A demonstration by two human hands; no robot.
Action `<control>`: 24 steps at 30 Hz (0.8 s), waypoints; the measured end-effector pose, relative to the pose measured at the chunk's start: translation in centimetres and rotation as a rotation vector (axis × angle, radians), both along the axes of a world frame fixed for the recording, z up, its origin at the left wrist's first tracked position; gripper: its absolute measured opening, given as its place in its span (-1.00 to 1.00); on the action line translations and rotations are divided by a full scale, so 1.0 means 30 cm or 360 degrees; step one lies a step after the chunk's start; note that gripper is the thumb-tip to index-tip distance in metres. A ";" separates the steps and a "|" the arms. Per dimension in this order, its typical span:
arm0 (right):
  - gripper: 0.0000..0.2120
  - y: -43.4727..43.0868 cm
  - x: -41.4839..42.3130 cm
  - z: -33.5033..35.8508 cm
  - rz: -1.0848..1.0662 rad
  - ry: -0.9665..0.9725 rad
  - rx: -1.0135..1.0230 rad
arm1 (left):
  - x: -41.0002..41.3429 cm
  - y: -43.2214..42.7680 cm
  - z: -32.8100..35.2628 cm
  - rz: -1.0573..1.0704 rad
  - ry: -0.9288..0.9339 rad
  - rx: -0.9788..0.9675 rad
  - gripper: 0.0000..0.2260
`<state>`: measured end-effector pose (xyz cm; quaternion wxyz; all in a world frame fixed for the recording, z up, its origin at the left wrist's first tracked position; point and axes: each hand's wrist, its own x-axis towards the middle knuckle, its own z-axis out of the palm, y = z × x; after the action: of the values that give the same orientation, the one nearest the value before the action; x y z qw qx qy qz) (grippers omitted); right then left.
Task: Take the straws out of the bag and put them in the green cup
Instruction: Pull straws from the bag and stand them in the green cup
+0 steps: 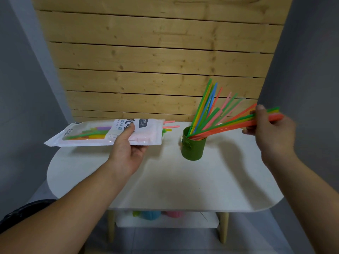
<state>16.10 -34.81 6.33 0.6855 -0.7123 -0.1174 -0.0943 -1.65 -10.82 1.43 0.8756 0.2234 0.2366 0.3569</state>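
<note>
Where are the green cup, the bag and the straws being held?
green cup (194, 149): head view, middle of its front wall.
bag (146, 136): head view, pink part near its open end.
held straws (229, 128): head view, midway along the orange one.

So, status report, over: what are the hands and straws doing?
Left hand holds bag, straws poking from its open end. Right hand grips straw bundle, lower ends inside green cup. Nothing blocking the cup.
</note>
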 end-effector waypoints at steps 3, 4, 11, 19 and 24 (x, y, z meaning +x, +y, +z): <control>-0.70 0.047 -0.002 0.004 0.0048 -0.0038 -0.0134 | 0.002 -0.008 -0.001 -0.0026 0.0027 0.0064 -0.66; -0.71 0.064 -0.001 0.004 0.0064 -0.0036 -0.0144 | 0.002 -0.009 -0.002 -0.0027 0.0035 0.0067 -0.66; -0.92 0.166 -0.003 -0.034 0.0212 0.0084 -0.0021 | -0.002 -0.011 -0.004 -0.0059 0.0074 0.0100 -0.65; -0.86 0.264 0.025 -0.088 0.0306 -0.0019 -0.0210 | -0.009 -0.014 -0.002 -0.0084 0.0099 0.0136 -0.69; -0.76 0.287 0.047 -0.085 0.0291 -0.0089 -0.0388 | -0.014 -0.015 0.001 -0.0105 0.0088 0.0152 -0.74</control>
<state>17.52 -26.19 3.79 0.5960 -0.7738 -0.2114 -0.0362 -2.07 -11.28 1.46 0.8684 0.2823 0.2358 0.3324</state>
